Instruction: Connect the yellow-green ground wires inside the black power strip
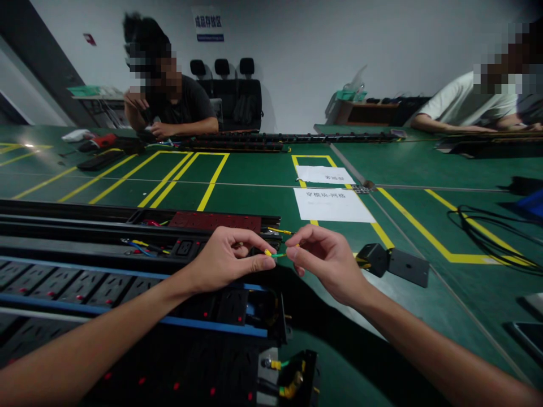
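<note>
My left hand (227,257) and my right hand (324,257) meet above the end of a long black power strip (127,265). Both pinch the same short green-and-yellow wire (278,254), one hand at each end, fingers closed. The wire is stretched almost level between the fingertips. Below the hands lie more black socket strips with blue edges (203,322) and red marks. A strip end near me shows yellow and green wires (288,384) sticking out.
A green table with yellow lines (212,181) holds two white paper sheets (331,203), a black end cap with plate (394,263) and a coil of black cable (487,232). Two other people sit at the far side, one left (169,102), one right (479,102).
</note>
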Motion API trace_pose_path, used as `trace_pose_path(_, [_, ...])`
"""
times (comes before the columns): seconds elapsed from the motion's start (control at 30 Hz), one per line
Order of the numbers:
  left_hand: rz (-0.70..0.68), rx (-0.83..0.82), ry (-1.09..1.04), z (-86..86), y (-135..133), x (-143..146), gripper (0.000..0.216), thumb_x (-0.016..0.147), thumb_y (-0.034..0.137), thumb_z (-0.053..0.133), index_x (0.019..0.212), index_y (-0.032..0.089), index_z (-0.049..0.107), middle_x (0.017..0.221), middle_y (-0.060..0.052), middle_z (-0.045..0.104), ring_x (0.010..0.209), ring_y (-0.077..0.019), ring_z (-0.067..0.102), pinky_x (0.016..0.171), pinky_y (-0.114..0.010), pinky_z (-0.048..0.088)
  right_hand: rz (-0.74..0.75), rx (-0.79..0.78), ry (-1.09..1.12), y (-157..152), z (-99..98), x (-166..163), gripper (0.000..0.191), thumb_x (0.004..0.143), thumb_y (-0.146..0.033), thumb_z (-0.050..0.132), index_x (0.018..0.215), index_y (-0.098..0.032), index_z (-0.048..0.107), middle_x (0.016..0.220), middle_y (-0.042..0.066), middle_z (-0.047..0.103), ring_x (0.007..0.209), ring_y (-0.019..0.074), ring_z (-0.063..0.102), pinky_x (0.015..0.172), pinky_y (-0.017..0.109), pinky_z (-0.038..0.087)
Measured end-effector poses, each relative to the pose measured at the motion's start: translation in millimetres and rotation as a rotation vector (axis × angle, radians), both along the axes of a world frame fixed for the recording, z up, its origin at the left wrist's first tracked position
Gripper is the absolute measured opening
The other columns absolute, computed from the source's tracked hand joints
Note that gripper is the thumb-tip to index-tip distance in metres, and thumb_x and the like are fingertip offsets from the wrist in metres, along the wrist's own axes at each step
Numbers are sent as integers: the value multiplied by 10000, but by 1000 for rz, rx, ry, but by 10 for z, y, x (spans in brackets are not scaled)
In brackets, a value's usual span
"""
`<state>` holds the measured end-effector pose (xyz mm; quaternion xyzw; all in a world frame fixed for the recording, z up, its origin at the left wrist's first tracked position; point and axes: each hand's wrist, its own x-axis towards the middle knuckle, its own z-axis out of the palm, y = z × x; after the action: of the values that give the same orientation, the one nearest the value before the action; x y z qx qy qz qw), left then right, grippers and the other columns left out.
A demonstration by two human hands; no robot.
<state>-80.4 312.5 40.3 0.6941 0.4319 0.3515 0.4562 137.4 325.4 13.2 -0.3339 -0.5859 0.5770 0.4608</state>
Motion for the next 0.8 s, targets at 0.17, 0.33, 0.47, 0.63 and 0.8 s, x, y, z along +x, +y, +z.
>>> trace_pose_path(0.17, [-1,-25,-20,-4,-8,8,332,770,425,792,846,105,749,461,115,256,454,-42,154,442,-225,88,11,-7,4,-28,-24,-15,141,784,-301,786,815,-202,690,681,-22,602,520,92,516,469,233,446])
trace_pose_path(0.33, [-1,-30,-21,-26,-2,-4,333,777,433,786,844,109,748,458,106,294,444,-39,163,433,-223,82,54,-111,60,15,46,27,215,741,-359,788,852,-213,676,704,-17,554,573,110,451,470,230,364])
trace_pose_path(0.47, [-1,-31,-13,-42,5,-1,338,779,437,784,840,107,744,459,104,289,442,-38,170,427,-221,81,67,-374,278,108,160,107,226,747,-435,656,814,-230,588,719,-14,434,557,121,285,421,234,175])
trace_pose_path(0.63, [-15,-36,-5,-34,10,-2,291,779,390,778,825,105,741,459,104,285,446,-39,170,427,-218,82,202,-514,358,149,138,136,238,722,-362,620,679,-239,421,664,-47,254,545,122,127,417,241,108])
trace_pose_path(0.8, [-26,-45,24,-14,29,1,274,779,376,769,824,107,744,459,101,294,442,-39,176,425,-215,81,310,-547,425,130,121,126,277,718,-331,613,664,-236,359,643,-62,232,525,104,94,410,218,103])
